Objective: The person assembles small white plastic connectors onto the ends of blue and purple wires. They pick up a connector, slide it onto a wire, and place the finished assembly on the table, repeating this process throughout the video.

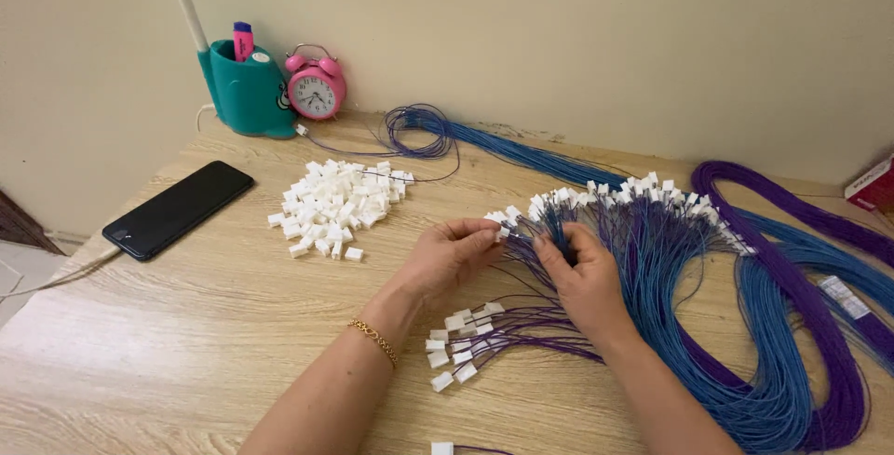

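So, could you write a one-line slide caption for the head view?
Left hand and right hand hold blue and purple wires beside loose white connectors.

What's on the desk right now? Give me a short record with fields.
left hand: pinching a white connector at the end of a wire
right hand: gripping the wire bundle
finished ends: white-capped purple wires fanned out below the hands
loose connectors: white pile, left of the hands
phone: black, lying flat at the left edge
clock: pink, by the wall
holder: teal, beside the clock
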